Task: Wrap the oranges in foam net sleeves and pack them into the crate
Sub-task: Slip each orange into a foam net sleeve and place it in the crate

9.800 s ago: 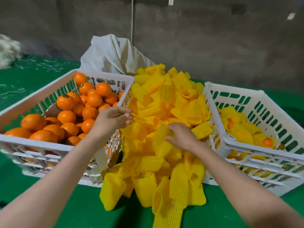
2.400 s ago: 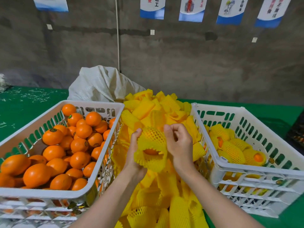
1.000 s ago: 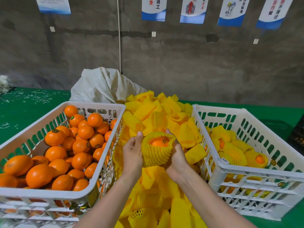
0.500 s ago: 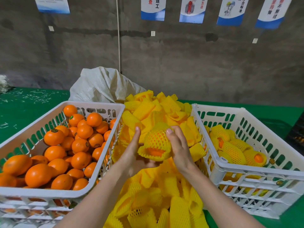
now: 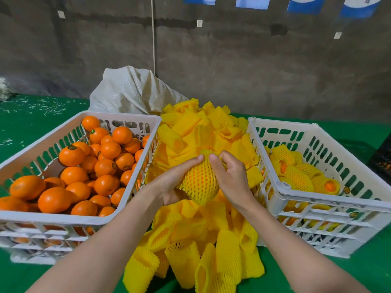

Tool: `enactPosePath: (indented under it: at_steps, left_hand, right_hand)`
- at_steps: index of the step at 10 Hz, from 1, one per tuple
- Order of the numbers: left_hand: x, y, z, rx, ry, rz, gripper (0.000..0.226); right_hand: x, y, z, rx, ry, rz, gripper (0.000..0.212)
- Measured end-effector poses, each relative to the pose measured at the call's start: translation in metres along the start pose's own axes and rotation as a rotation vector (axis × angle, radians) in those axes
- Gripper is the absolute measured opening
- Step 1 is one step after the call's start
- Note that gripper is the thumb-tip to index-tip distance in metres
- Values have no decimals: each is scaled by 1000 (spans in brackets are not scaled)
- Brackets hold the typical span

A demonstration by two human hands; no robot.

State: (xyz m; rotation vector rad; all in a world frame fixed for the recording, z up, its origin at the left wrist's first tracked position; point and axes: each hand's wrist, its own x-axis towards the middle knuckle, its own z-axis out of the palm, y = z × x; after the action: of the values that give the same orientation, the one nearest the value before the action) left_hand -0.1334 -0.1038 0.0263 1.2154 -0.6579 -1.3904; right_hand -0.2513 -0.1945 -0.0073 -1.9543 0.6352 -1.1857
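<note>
An orange in a yellow foam net sleeve (image 5: 198, 182) is held between both hands above the pile of loose yellow sleeves (image 5: 196, 240). My left hand (image 5: 171, 185) cups it from the left and below. My right hand (image 5: 230, 178) grips it from the right, fingers curled over the top. Orange skin shows through the mesh. The white crate on the left (image 5: 127, 220) holds several bare oranges (image 5: 105, 166). The white crate on the right (image 5: 281, 187) holds several wrapped oranges (image 5: 296, 176).
A white woven sack (image 5: 131, 92) lies behind the sleeve pile. Everything stands on a green table (image 5: 31, 115) before a grey concrete wall. A dark crate edge (image 5: 383, 159) shows at the far right.
The sleeved orange has turned so its open end no longer faces me. Both hands have closed round it, thumbs meeting at the top. The view has tilted down slightly.
</note>
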Motion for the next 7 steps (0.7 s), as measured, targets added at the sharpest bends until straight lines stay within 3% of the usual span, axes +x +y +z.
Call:
enactPosePath:
  at_steps: [2, 3, 4, 5, 6, 7]
  left_hand:
    - [4, -3, 3, -78, 96, -55, 92]
    - [13, -6, 8, -107, 83, -75, 83]
    - [24, -5, 16, -111, 88, -19, 58]
    - [37, 0, 27, -15, 170, 105, 49]
    - [46, 6, 49, 154, 222, 214, 49]
    - [59, 6, 79, 98, 146, 256, 49]
  right_hand:
    - [-4, 1, -1, 6, 14, -55, 25]
    - [-11, 5, -3, -36, 55, -57, 32]
    - [-16, 2, -9, -124, 83, -31, 31]
    - [-17, 4, -16, 44, -26, 46, 34]
    - [-12, 3, -29, 146, -102, 74, 47]
    - [-6, 4, -46, 210, -26, 91, 56]
